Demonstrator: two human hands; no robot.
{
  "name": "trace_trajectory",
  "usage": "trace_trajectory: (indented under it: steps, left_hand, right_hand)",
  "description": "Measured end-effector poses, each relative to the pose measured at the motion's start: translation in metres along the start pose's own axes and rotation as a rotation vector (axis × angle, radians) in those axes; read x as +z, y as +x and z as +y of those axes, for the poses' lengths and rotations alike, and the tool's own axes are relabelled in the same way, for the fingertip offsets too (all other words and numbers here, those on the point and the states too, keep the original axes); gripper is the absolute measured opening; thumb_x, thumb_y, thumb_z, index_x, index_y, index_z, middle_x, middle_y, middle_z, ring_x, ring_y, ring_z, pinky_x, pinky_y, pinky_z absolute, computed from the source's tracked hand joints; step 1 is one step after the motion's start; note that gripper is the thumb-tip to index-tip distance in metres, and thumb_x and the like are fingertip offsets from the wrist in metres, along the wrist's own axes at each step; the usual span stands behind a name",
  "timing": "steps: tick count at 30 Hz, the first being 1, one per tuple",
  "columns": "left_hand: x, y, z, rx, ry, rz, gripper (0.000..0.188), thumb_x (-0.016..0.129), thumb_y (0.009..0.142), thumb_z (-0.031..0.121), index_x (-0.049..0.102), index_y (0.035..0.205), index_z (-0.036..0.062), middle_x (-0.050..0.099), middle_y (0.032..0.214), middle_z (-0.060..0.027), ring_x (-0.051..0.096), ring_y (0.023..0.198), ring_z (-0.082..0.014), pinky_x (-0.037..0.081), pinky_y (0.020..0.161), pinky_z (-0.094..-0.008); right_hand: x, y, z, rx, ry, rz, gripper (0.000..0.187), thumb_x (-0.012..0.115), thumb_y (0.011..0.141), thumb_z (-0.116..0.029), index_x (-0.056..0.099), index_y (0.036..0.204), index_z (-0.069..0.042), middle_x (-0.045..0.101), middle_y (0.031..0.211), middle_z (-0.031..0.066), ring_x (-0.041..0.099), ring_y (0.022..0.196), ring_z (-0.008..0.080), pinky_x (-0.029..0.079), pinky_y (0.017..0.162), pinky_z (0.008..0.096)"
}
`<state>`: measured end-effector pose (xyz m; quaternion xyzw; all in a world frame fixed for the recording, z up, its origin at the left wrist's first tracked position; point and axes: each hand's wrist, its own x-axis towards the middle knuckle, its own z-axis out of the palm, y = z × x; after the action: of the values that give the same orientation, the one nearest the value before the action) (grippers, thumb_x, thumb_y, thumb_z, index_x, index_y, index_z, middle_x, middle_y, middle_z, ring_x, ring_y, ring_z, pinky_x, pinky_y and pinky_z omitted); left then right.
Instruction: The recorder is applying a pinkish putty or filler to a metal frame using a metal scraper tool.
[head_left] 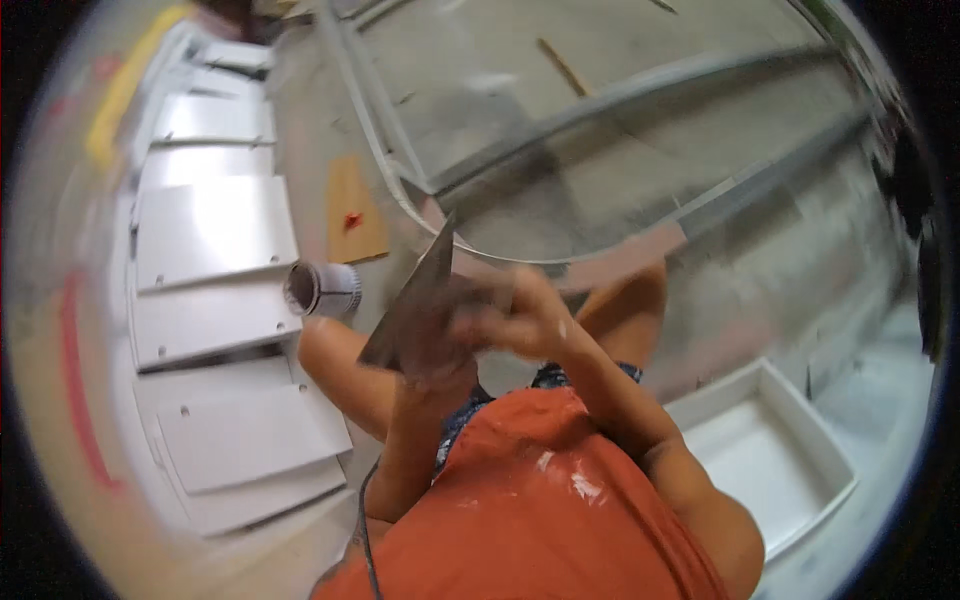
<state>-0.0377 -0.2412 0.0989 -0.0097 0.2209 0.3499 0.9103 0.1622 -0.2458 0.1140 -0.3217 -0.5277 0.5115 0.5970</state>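
In front of my knees, my left hand (pixel 440 350) grips a dark grey flat sheet (pixel 412 300) with a pointed upper corner. Blur hides how its fingers wrap round the sheet, and I cannot make out the sheet's material. My right hand (pixel 525 315) is close beside it, with its fingers reaching toward the sheet. Those fingers are smeared by motion, so whether they touch or hold it does not show. Just beyond my knees lies a large grey frame (pixel 560 125) with a curved near-left corner and pinkish patches (pixel 630 258) along its near edge.
White panels (pixel 215 225) overlap along the left side. A brownish hollow roll or can (pixel 322 288) lies near my left knee. Beyond it is a wooden board (pixel 350 205) with a red mark. A white shallow tray (pixel 765 455) stands at right; a wooden strip (pixel 563 67) lies inside the frame.
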Motion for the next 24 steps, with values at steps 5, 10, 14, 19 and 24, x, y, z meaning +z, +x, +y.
trace_trajectory:
  steps: [5,10,14,19,24]
  left_hand:
    - [0.040,0.012,0.014,-0.035,-0.200,-0.328,0.023,0.042,0.103,0.027,0.044,0.101,0.0038,0.047,0.050,0.0003,0.045,0.038,-0.0076,0.036,0.039,-0.0200]
    - [0.040,0.009,0.002,-0.104,-0.190,-0.498,0.025,0.048,0.101,0.024,0.053,0.113,0.0027,0.050,0.053,0.0020,0.043,0.036,-0.0089,0.037,0.038,-0.0203]
    - [0.054,0.013,0.041,0.270,0.365,0.130,0.024,0.054,0.099,0.026,0.059,0.111,0.0063,0.066,0.083,-0.0008,0.063,0.064,-0.0109,0.051,0.054,-0.0231]
    - [0.039,0.014,0.061,0.948,0.347,0.299,0.010,0.063,0.093,0.019,0.058,0.089,0.0116,0.059,0.077,0.0049,0.055,0.063,-0.0069,0.045,0.056,-0.0244]
    - [0.020,0.004,0.076,1.152,0.865,0.284,0.011,0.061,0.093,0.016,0.054,0.093,0.0078,0.047,0.064,0.0047,0.042,0.057,-0.0065,0.035,0.050,-0.0250]
  right_hand:
    - [-0.007,-0.006,0.004,-0.182,0.433,0.028,0.026,0.074,0.083,-0.023,0.066,0.092,0.000,0.070,0.082,0.0064,0.068,0.069,0.0203,0.052,0.062,0.0383]
    - [0.005,0.023,-0.005,0.131,0.426,0.230,0.022,0.076,0.080,-0.019,0.067,0.085,0.000,0.069,0.079,0.0062,0.066,0.068,0.0157,0.052,0.061,0.0315]
    - [0.006,-0.008,-0.008,-0.094,-0.078,-0.053,0.022,0.075,0.083,-0.021,0.065,0.086,-0.002,0.066,0.083,0.0061,0.064,0.073,0.0163,0.054,0.065,0.0314]
    - [0.030,-0.003,0.006,0.060,0.376,0.805,0.027,0.068,0.090,-0.027,0.060,0.100,-0.003,0.064,0.083,0.0053,0.064,0.068,0.0165,0.054,0.054,0.0303]
    - [0.058,0.029,0.000,0.276,0.086,0.616,0.028,0.068,0.090,-0.032,0.062,0.096,-0.005,0.060,0.076,0.0011,0.054,0.048,0.0100,0.040,0.035,0.0244]
